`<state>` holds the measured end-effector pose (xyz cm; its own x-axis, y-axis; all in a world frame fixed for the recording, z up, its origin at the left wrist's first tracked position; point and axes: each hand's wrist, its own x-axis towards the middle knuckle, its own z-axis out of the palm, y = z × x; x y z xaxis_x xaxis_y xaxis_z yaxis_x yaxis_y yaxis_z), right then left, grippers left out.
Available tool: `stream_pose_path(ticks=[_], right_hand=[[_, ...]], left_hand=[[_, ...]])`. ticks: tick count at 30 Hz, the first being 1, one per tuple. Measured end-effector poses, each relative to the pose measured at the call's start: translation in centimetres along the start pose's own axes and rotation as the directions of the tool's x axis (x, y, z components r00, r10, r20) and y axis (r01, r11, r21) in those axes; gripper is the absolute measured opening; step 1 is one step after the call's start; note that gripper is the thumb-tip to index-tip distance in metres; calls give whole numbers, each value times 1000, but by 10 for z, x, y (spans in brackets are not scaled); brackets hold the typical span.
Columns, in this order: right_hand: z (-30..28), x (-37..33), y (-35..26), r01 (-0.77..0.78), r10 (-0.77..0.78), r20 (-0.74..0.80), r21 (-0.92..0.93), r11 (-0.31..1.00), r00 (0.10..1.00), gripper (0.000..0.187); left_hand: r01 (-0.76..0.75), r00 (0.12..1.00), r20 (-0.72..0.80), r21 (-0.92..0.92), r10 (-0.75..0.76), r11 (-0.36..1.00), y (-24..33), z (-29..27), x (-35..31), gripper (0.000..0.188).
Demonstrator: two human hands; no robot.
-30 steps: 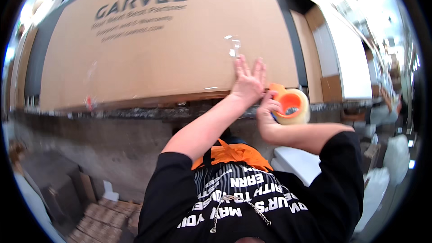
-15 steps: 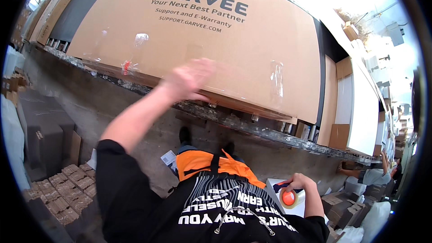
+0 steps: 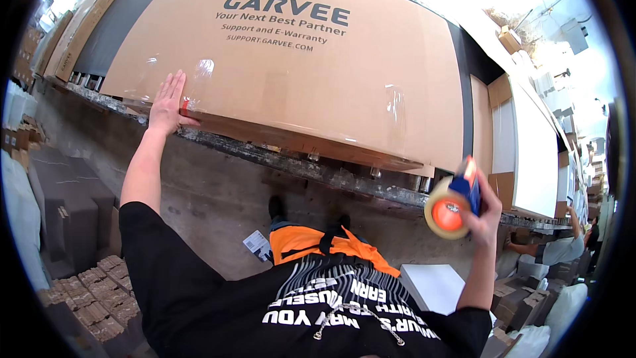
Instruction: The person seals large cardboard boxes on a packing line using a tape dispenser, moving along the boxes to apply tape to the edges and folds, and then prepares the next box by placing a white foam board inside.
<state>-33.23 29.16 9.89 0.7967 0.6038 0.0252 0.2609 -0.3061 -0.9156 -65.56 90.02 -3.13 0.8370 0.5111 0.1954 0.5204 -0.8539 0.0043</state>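
Carton [image 3: 298,86]: lies flat, within reach.
Left hand [image 3: 169,107]: open, palm down on the carton, seemingly steadying it.
Right hand [image 3: 488,215]: closed around tape dispenser [image 3: 457,200], clear of the carton.

Smooth, matt cardboard carton [image 3: 285,79] with glossy plastic tape strips [image 3: 395,105]

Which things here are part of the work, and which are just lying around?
In use:
Large cardboard box, the left hand flat on it
Tape dispenser, in the right hand

Apparently just lying about:
Dark grey stack
Brown cardboard bundles
White rectangular object
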Motion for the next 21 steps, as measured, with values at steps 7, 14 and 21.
stream_pose_path(ticks=[7,14,21], right_hand=[[101,124,38,13,-13,-5,724,690,1000,73],[175,221,61,49,-63,-130,-105,993,989,84],[124,179,99,-466,283,-372,-652,598,884,111]], left_hand=[[259,832,474,130,-289,957,69,-26,14,139],[351,935,25,-183,-353,918,55,64,5,119],[584,397,-297,-648,-868,489,105,53,37,91]])
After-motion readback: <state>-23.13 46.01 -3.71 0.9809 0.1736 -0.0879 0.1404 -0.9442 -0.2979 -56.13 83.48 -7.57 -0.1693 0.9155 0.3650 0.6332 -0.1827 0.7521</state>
